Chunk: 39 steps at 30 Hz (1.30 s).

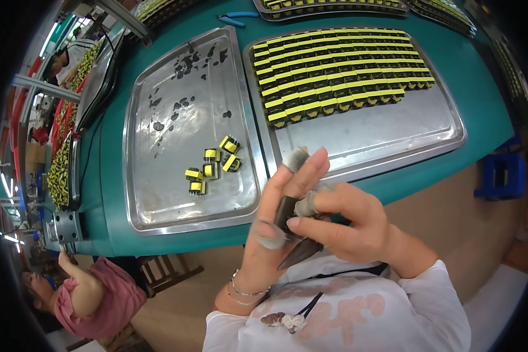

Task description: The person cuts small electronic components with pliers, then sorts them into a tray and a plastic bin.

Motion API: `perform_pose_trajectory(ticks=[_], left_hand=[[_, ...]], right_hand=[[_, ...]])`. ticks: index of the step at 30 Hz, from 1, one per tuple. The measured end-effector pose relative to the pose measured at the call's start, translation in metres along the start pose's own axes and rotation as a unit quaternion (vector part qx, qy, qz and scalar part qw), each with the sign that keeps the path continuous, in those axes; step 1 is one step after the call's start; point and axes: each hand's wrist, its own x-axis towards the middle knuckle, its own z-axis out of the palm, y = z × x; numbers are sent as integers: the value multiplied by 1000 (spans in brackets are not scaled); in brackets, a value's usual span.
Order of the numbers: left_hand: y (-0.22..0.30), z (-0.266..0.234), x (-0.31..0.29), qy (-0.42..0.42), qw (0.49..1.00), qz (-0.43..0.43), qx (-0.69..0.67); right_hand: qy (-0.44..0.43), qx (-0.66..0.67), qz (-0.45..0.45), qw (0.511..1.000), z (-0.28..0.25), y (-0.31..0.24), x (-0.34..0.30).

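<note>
A green table (pixel 114 226) spans the view; nearest, the person's right hand (pixel 355 226) pinches one dark piece (pixel 285 217) between thumb and finger; the left hand (pixel 270 217) is half open around it, its grip too blurred to tell; three grey finger covers (pixel 296 159) show, two left, one right; a dark wedge (pixel 300 253) sits below, perhaps joined to the piece.

Beyond, two metal trays lie side by side; the left tray (pixel 217 214) bears six loose yellow-and-black parts (pixel 210 171) and scattered dark flecks (pixel 188 64); the right tray (pixel 381 135) bears packed rows (pixel 340 76) of such parts, too dense to count surely; one pair of blue pliers (pixel 234 19) lies past them; two co-workers, one in pink (pixel 100 296), are at left.
</note>
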Motion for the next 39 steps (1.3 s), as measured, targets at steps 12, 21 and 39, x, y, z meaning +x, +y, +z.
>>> perform_pose_trajectory(ticks=[12,21,39], left_hand=[[-10,29,10,68,963,20,258],[10,24,12,189,911,103,351],[78,-14,6,44,561,89,822]], right_hand=[[56,-53,-59,995,-24,5,-22],[111,-45,-25,992,-60,-15,-25],[97,-276,212,932,-166,85,-21]])
